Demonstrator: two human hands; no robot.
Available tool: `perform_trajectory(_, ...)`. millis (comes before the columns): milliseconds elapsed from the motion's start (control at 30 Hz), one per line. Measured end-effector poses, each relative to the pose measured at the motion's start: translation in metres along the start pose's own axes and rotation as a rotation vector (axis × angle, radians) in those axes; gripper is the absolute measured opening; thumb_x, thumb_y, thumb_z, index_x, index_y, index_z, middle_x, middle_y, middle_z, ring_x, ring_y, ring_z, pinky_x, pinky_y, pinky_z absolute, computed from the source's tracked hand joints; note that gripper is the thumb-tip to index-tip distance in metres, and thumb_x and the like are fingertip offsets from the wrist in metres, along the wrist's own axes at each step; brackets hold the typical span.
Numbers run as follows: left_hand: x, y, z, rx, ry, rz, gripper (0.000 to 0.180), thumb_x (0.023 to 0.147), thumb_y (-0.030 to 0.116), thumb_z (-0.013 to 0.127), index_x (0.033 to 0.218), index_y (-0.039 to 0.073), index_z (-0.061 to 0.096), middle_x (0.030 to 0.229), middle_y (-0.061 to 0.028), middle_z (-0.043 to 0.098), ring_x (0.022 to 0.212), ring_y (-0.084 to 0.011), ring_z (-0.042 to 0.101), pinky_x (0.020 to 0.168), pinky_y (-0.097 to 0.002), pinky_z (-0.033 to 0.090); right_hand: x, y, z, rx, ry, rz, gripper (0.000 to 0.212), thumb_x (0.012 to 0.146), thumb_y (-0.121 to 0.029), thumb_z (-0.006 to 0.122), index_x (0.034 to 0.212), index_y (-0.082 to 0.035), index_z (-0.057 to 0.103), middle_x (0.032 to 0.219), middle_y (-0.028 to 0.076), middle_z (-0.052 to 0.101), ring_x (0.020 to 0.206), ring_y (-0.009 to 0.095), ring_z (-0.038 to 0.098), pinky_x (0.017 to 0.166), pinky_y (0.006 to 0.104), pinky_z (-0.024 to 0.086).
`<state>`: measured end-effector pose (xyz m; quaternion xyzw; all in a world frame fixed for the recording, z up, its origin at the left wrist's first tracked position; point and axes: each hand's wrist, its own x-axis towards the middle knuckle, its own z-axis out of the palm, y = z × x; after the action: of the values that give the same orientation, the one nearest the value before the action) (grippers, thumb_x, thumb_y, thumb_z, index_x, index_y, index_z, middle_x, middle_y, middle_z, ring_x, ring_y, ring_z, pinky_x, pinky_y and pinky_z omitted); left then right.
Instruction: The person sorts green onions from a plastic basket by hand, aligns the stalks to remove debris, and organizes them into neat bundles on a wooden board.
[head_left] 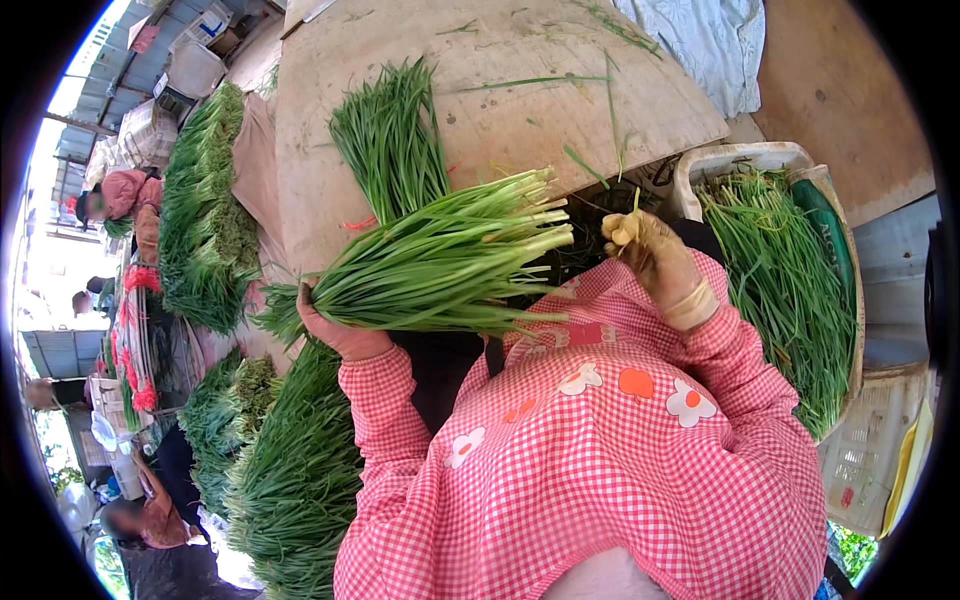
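My left hand is closed round the leafy end of a loose bunch of garlic chives. The bunch lies across in front of me, its pale cut stems fanned toward the right. My right hand, in a soiled, pale-cuffed glove, is raised just right of those stem ends and apart from them. Its fingers are pinched together, and a thin yellowish bit sticks up from them, too small to name. Beyond the held chives, another bunch of chives rests on the board, with a red tie near its lower end.
A wooden board carries scattered leaf scraps. On my right stands a pale crate full of chives. Large chive heaps lie at lower left, with another heap farther off. People are at the far left.
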<state>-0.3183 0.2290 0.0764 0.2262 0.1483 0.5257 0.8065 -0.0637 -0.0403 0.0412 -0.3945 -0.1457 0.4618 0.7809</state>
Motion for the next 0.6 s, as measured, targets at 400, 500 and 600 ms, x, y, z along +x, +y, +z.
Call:
perform_trajectory(400,0.028,0.012,0.024,-0.247,-0.356,-0.067,0.012,0.078,0.019,0.042,0.068,0.01,0.042,0.061,0.0015,0.035,0.06,-0.0118,0.034,0.069,-0.0277,0.036,0.022,0.023,0.065,-0.024,-0.234,0.314,0.027,0.086,-0.012,0.057,0.111,-0.003,0.054,0.102,0.003,0.06,0.09,0.011,0.055,0.082,0.0236,0.044)
perform_trajectory(500,0.029,0.011,0.033,-0.27,-0.389,-0.008,0.013,0.078,0.018,0.043,0.067,0.011,0.041,0.061,0.0017,0.034,0.06,-0.0115,0.034,0.07,-0.0275,0.035,0.021,0.034,0.047,-0.082,-0.316,0.362,0.018,0.087,-0.014,0.055,0.099,0.0,0.058,0.086,0.006,0.063,0.076,0.013,0.058,0.073,0.0254,0.047)
perform_trajectory(600,0.025,0.009,0.041,-0.307,-0.405,0.015,0.014,0.078,0.018,0.044,0.067,0.011,0.041,0.061,0.0019,0.034,0.06,-0.0113,0.034,0.07,-0.0273,0.035,0.017,0.035,0.031,-0.289,-0.166,0.263,0.017,0.089,-0.014,0.052,0.097,0.0,0.057,0.085,0.007,0.062,0.074,0.011,0.055,0.07,0.0245,0.045)
